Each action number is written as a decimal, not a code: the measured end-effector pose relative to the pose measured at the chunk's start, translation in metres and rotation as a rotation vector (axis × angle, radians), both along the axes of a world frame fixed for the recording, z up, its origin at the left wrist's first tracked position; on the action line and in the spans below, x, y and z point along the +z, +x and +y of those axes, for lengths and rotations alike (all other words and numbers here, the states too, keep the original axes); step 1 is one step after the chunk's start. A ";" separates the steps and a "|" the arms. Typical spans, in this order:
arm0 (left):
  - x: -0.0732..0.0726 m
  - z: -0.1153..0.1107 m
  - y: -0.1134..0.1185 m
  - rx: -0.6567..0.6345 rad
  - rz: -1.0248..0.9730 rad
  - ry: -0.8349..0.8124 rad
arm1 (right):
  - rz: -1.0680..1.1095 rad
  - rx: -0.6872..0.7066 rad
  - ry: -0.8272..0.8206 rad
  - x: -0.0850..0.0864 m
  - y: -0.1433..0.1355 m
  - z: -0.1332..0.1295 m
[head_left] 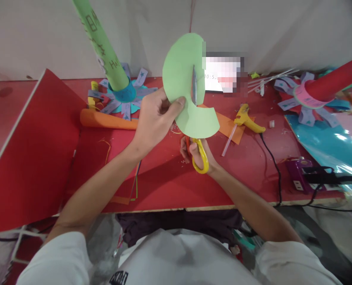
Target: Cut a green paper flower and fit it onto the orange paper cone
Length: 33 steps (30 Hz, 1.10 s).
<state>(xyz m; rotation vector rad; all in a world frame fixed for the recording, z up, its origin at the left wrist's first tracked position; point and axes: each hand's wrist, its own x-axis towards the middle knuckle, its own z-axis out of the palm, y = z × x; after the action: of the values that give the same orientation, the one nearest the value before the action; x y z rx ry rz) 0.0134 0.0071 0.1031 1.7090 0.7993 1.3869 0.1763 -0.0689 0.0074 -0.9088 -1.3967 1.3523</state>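
My left hand pinches a light green sheet of paper by its left side, thumb on top. The paper is rounded, with a notch cut into its right side. My right hand grips scissors by their yellow and orange handles, just below the paper. One blade shows through the cut in the paper; the rest of the blades is hidden behind it. Both hands are raised above the red table.
A glue gun with its cord lies to the right, near a purple power box. Paper tubes, one green and one red, stand on petalled bases. A red board leans at left; a lit screen is behind.
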 end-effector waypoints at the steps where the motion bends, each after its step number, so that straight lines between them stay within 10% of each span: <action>1: 0.000 0.000 0.000 -0.001 -0.004 0.002 | -0.001 0.000 0.001 0.000 0.000 0.000; 33: -0.001 0.005 0.001 0.176 -0.024 0.168 | 0.026 0.062 0.032 0.003 0.001 -0.002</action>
<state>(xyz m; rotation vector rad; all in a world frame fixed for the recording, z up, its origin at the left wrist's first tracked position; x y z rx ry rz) 0.0140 0.0118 0.1021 1.7793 0.8576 1.6311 0.1768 -0.0710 0.0101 -0.8302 -1.4335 1.3790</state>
